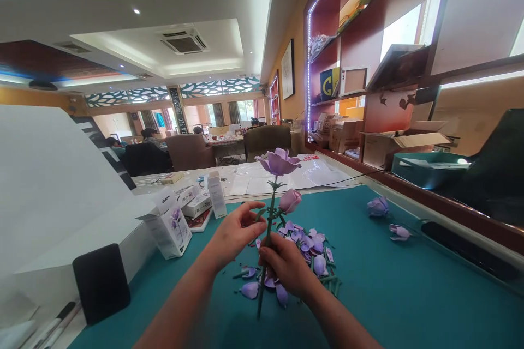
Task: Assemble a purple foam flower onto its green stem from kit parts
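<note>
1. Right hand (286,267): fingers closed round green stem (261,297), low grip holding it steady, upright
2. Left hand (234,232): fingers open, at stem's 9 o'clock, just beside it
3. Lilac rose head (278,162): stem top
4. Loose petals (305,245): 2 o'clock, on teal mat (388,283)

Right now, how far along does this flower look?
Done: a green stem already carries an open purple bloom and a closed bud. In hand: the right hand grips that stem, and the left hand is curled beside it. Still loose: purple petals on the teal mat, and two separate blooms further right.
</note>
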The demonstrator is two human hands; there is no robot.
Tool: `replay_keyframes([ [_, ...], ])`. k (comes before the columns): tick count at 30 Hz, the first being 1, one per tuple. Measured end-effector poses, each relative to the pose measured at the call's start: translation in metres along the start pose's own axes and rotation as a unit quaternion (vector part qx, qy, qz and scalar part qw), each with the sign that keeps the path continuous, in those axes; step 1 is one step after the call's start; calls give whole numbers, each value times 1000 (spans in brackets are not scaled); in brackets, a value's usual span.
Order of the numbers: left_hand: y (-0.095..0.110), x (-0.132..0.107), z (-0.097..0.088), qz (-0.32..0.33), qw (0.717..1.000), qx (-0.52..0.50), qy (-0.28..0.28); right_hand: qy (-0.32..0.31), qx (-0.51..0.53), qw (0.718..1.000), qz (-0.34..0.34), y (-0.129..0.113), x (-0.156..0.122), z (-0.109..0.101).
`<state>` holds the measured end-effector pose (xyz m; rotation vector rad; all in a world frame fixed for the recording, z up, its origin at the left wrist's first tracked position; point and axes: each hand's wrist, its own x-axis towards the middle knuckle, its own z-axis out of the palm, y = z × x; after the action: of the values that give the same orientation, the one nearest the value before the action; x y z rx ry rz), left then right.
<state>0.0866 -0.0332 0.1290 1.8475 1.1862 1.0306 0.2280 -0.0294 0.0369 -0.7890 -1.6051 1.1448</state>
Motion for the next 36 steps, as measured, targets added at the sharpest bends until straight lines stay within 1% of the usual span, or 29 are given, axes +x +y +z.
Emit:
replay_keyframes([
  [2, 1, -1, -2, -7, 1000, 2, -5, -1, 0, 1000, 6, 1, 0, 0],
  [8, 8, 0, -15, 15, 997, 55, 51, -14, -17, 1000, 18, -1, 0, 3],
  [11, 12, 0, -21, 19, 995, 76, 60, -17, -43, 999, 13, -2, -1, 4],
  [13, 12, 0, -25, 18, 996, 60, 62, -19, -49, 999, 12, -1, -1, 4],
  [15, 8, -2, -26, 11, 997, 15, 69, -16, -41, 999, 10, 0, -1, 4],
  [17, 2, -5, -23, -5, 996, -38, 80, -11, -29, 999, 12, 1, -1, 3],
  [19, -8, -7, -15, -28, 994, -70, 80, -1, -25, 1000, 13, 1, 0, 2],
  [22, -20, -8, 3, -60, 993, -95, 40, 20, -47, 999, 11, 1, 1, 1],
  [25, -26, -3, 21, -71, 985, -155, 31, 33, -71, 997, -2, 3, 2, 2],
  [29, -27, 4, 33, -66, 980, -177, 67, 43, -91, 994, -30, 4, 2, 4],
  [32, -27, 7, 36, -54, 979, -173, 93, 41, -97, 994, -24, 1, 2, 1],
  [34, -27, 7, 36, -46, 978, -176, 104, 45, -125, 991, -15, -2, 2, -4],
  [36, -26, 7, 36, -42, 976, -180, 113, 84, -169, 982, -12, -5, 2, -11],
])
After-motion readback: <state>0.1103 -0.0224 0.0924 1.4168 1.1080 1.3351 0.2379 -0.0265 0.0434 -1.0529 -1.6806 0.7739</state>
